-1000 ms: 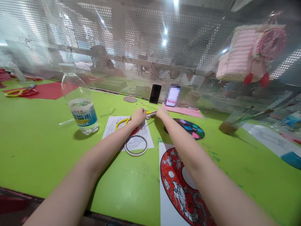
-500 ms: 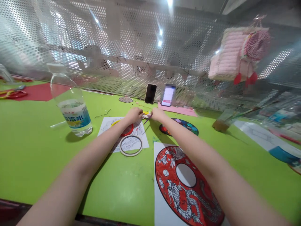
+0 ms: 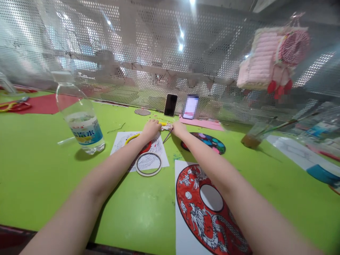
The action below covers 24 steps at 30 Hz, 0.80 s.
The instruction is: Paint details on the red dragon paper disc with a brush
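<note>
Dark stick (image 3: pixel 167 136) swung down-left since a second ago. Right hand (image 3: pixel 179 129), mid-frame, fingers closed on stick's upper end. Yellow-white piece (image 3: pixel 166 126) between hands, frame centre. Left hand (image 3: pixel 151 129) curled at piece's left end; cannot tell if gripping. Scissors (image 3: pixel 147 147) partly hidden by left forearm, over printed sheet (image 3: pixel 165 161). Tape roll (image 3: pixel 148 174) just below, overlapping sheet.

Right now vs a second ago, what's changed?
The thin dark stick in the grip of the right hand has swung from nearly level, toward the left hand, to slanting down-left toward the white sheet. The view turned slightly right, so things sit further left in frame. No visible release. Bottle, tape ring and red dragon picture stayed put.
</note>
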### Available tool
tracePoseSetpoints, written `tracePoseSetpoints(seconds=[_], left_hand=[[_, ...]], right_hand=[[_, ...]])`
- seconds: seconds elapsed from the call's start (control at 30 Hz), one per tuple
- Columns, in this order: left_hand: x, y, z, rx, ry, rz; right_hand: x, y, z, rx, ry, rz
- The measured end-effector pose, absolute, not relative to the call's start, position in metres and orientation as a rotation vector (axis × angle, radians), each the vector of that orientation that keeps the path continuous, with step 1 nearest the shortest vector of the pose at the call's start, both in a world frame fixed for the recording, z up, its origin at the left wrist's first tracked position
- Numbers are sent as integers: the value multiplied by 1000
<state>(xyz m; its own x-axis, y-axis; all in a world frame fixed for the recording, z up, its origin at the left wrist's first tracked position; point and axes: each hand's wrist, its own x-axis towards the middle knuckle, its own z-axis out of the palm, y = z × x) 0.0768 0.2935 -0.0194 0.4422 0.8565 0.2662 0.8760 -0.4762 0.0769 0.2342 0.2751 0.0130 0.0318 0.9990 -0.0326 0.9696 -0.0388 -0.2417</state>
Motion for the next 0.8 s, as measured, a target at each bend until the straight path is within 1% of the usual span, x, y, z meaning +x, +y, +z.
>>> tracePoseSetpoints(seconds=[0.23, 0.37, 0.57, 0.8], left_hand=[[68, 293, -18, -2566, -1490, -401], [64, 294, -19, -2531, -1500, -436], [63, 297, -22, -2553, -1507, -475], [61, 299, -25, -2554, -1570, -563]], right_hand=[[271, 275, 29, -2001, -1919, 457], [304, 264, 47, -1948, -1787, 483], [350, 219, 63, -1845, -1669, 494], [386, 147, 64, -1716, -1526, 588]])
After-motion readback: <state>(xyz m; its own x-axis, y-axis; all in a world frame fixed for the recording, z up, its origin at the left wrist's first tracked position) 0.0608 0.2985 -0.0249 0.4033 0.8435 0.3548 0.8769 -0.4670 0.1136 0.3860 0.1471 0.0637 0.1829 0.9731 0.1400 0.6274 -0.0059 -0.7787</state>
